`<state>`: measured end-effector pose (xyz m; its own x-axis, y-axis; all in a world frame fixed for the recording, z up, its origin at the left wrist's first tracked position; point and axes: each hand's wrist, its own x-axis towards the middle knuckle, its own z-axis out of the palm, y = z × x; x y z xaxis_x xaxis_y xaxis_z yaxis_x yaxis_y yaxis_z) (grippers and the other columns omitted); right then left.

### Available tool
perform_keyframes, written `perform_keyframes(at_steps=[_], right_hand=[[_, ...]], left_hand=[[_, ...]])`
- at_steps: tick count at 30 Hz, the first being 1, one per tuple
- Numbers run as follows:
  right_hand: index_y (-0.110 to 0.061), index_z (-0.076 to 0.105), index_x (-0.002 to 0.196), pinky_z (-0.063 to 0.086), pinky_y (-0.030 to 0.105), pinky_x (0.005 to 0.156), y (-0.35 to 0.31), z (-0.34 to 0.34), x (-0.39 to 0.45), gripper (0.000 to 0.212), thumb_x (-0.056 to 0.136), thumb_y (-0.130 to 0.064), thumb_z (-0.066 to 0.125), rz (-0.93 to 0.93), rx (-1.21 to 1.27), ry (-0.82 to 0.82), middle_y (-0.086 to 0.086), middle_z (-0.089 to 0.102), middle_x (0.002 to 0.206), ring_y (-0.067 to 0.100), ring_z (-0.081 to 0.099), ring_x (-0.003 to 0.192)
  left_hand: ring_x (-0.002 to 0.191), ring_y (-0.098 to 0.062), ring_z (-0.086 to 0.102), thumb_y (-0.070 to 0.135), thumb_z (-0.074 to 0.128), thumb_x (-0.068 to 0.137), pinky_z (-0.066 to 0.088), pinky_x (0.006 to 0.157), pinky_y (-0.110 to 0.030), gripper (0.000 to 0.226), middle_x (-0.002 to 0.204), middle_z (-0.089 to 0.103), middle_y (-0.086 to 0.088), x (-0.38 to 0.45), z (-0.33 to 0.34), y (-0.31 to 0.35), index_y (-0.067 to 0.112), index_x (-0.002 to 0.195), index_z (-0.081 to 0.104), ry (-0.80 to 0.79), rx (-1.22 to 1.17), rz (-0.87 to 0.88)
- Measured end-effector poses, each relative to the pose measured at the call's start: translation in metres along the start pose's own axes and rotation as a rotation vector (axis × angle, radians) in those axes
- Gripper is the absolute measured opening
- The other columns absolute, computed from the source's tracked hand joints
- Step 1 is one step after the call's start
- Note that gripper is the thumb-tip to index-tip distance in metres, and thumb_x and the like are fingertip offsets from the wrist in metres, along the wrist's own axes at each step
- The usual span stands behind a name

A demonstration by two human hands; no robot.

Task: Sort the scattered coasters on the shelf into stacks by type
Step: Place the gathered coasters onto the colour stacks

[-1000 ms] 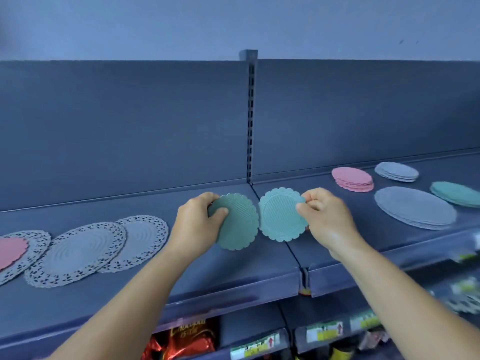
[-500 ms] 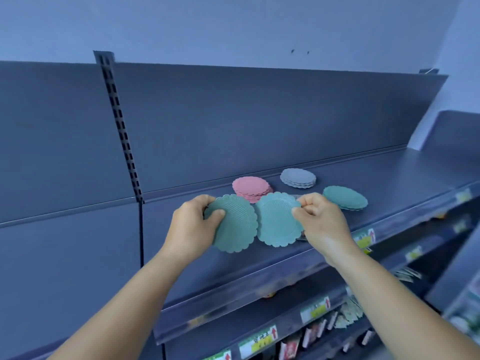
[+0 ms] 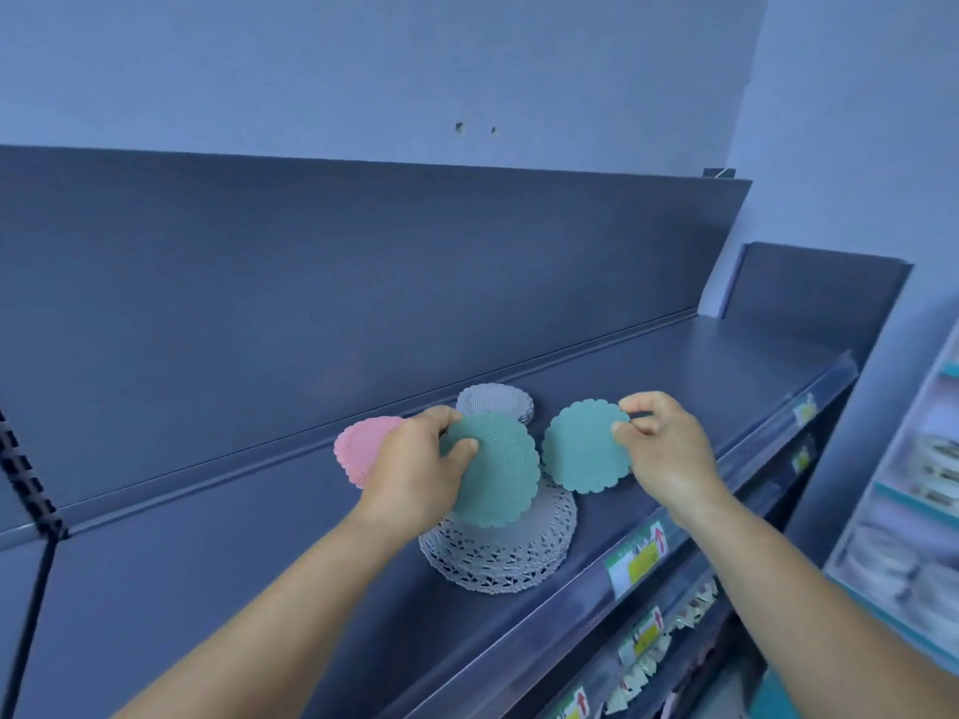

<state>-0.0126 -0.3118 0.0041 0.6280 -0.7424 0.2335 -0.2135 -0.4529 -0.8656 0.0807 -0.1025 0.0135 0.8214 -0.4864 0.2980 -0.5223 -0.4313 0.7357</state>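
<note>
Your left hand (image 3: pixel 415 472) sits at the centre of the frame, holding one coaster (image 3: pixel 490 469) above the shelf (image 3: pixel 674 386). Your right hand (image 3: pixel 661 448), just to its right, pinches a second coaster (image 3: pixel 584 446) by its right edge; the two coasters lie side by side, nearly touching. Under the left one, lower in the frame, a stack of lace doilies (image 3: pixel 498 552) rests on the shelf. Behind your left hand lies one coaster stack (image 3: pixel 358 448), and to its right, nearer the back panel (image 3: pixel 311 282), another stack (image 3: pixel 495 402). Price tags (image 3: pixel 638 557) line the shelf's front lip at lower right.
</note>
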Motion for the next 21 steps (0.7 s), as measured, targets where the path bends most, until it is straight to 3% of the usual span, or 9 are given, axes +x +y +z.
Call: perform_keyframes(at_steps=[4,7,11,14,17,21], right_hand=[[-0.017,0.058,0.112,0.042,0.026,0.073,0.013,0.001,0.033,0.021,0.092,-0.015,0.055,0.044,-0.046,0.025,0.0,0.061,0.097,0.019,0.058,0.09],[-0.016,0.059,0.113,0.043,0.027,0.075,0.019,0.005,0.05,0.022,0.091,-0.015,0.056,0.071,-0.045,0.042,-0.001,0.062,0.099,0.018,0.058,0.091],[-0.014,0.061,0.114,0.041,0.025,0.076,0.03,0.011,0.067,0.024,0.09,-0.014,0.056,0.048,-0.13,0.011,-0.001,0.062,0.096,0.016,0.056,0.089],[-0.014,0.062,0.113,0.037,0.019,0.077,0.04,0.01,0.076,0.026,0.088,-0.013,0.057,0.006,-0.259,-0.021,0.001,0.065,0.099,0.013,0.055,0.088],[-0.017,0.068,0.105,0.041,0.022,0.081,0.053,0.01,0.082,0.021,0.084,-0.015,0.063,-0.035,-0.358,-0.091,0.002,0.062,0.107,0.013,0.056,0.089],[-0.021,0.072,0.094,0.04,0.024,0.077,0.059,0.0,0.086,0.012,0.086,-0.023,0.063,-0.127,-0.394,-0.151,-0.002,0.06,0.101,0.015,0.057,0.089]], left_hand=[[0.078,-0.017,0.055,0.023,0.057,0.091,0.041,0.067,-0.025,0.006,0.084,0.062,0.004,0.034,0.013,0.002,0.019,0.095,0.06,-0.032,-0.038,0.019],[0.081,-0.016,0.053,0.023,0.058,0.091,0.039,0.072,-0.024,0.011,0.087,0.061,0.004,0.05,0.024,0.002,0.016,0.099,0.062,-0.049,-0.036,0.031],[0.078,-0.014,0.054,0.021,0.057,0.091,0.037,0.068,-0.023,0.003,0.08,0.061,0.011,0.066,0.035,0.004,0.022,0.091,0.059,-0.065,-0.042,0.015],[0.083,-0.015,0.056,0.022,0.057,0.091,0.039,0.072,-0.023,0.009,0.09,0.065,0.007,0.076,0.046,0.007,0.021,0.099,0.061,-0.071,-0.057,-0.006],[0.085,-0.016,0.057,0.022,0.056,0.092,0.042,0.076,-0.024,0.019,0.101,0.067,0.002,0.084,0.059,0.012,0.017,0.109,0.063,-0.091,-0.083,-0.041],[0.077,-0.015,0.057,0.02,0.053,0.093,0.045,0.068,-0.024,0.013,0.093,0.066,0.001,0.091,0.081,0.025,0.017,0.103,0.062,-0.118,-0.164,-0.1]])
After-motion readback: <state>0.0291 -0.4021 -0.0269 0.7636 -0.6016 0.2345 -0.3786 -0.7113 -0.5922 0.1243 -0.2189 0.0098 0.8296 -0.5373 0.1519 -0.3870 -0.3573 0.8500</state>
